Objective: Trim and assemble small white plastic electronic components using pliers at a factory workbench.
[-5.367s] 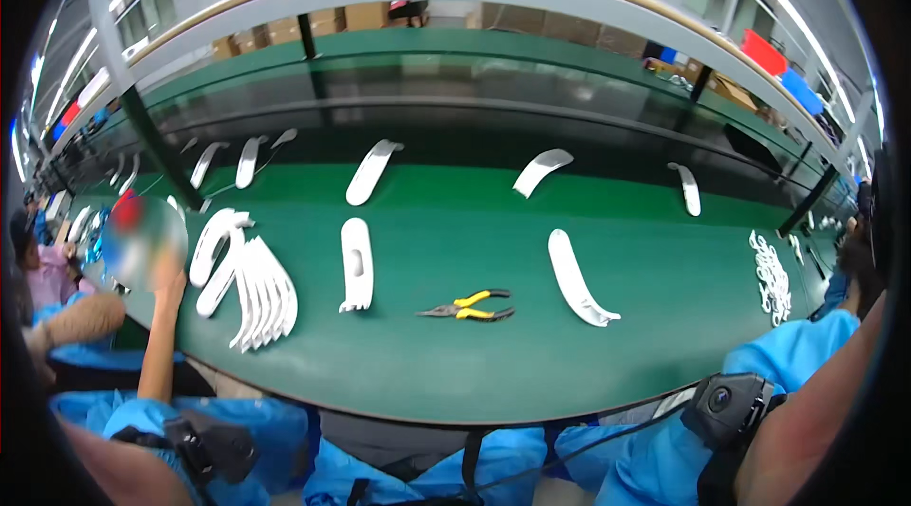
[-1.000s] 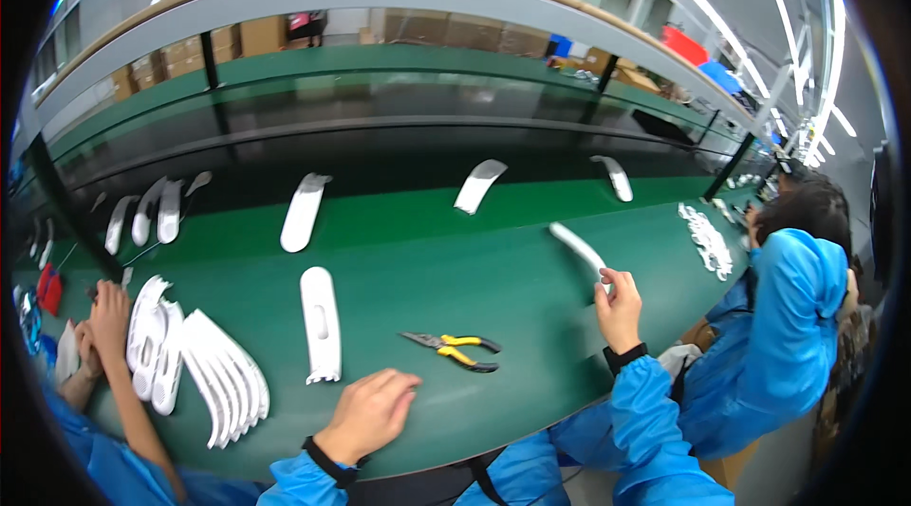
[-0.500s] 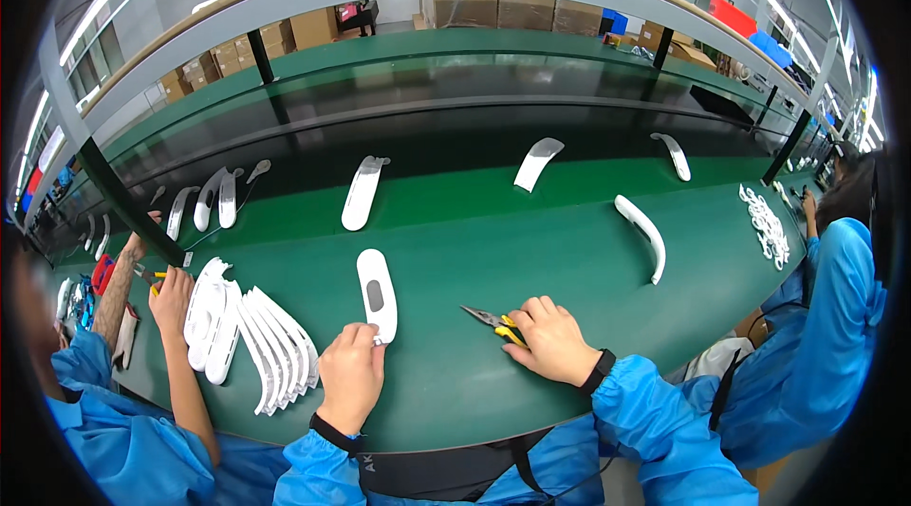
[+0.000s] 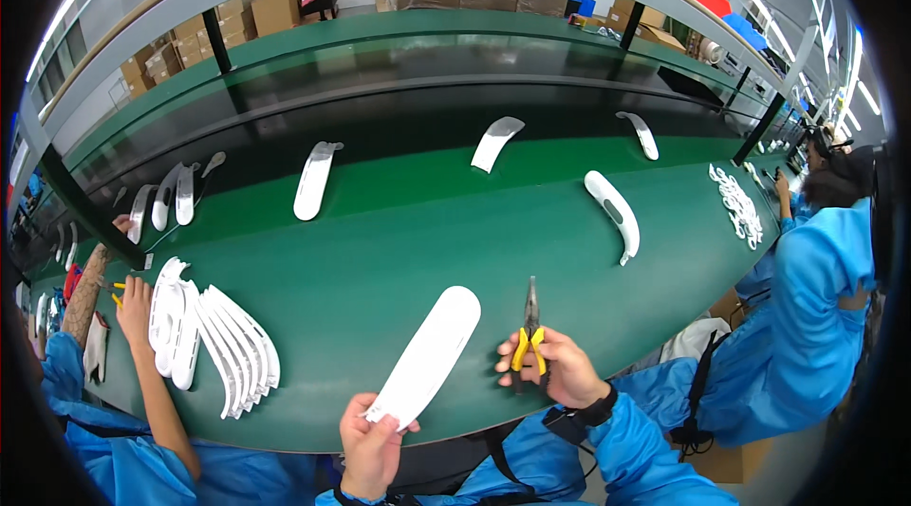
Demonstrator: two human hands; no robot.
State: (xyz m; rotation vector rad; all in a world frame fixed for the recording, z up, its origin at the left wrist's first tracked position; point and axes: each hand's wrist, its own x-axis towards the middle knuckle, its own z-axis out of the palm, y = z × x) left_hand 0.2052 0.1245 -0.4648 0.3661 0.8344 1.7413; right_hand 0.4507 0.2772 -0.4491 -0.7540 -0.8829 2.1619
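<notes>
Between my left thumb and fingers is the narrow lower end of a long white plastic shell (image 4: 432, 349). Its smooth, rounded face shows, tilted up off the table near the front edge. My left hand (image 4: 372, 449) is closed on it. To the right, a pair of needle-nose pliers (image 4: 529, 345) with yellow and black handles lies in my right hand (image 4: 572, 373), jaws pointing away from me. My fingers are wrapped partly around the handles. Beyond the pliers, a curved white shell with a grey oval (image 4: 617, 214) rests on the green table (image 4: 399, 264).
Fanned white shells (image 4: 242, 345) and a stack of white shells (image 4: 174, 326) lie at left, beside a co-worker's hand (image 4: 134, 312). White looped parts (image 4: 735, 207) are heaped at right near another person. More shells, including one white shell (image 4: 318, 182), stand along the conveyor (image 4: 408, 160).
My left hand has drawn the shell toward me and turned it, so its plain face shows instead of the grey oval. The pliers have swung from pointing left to pointing away. The view has shifted.
</notes>
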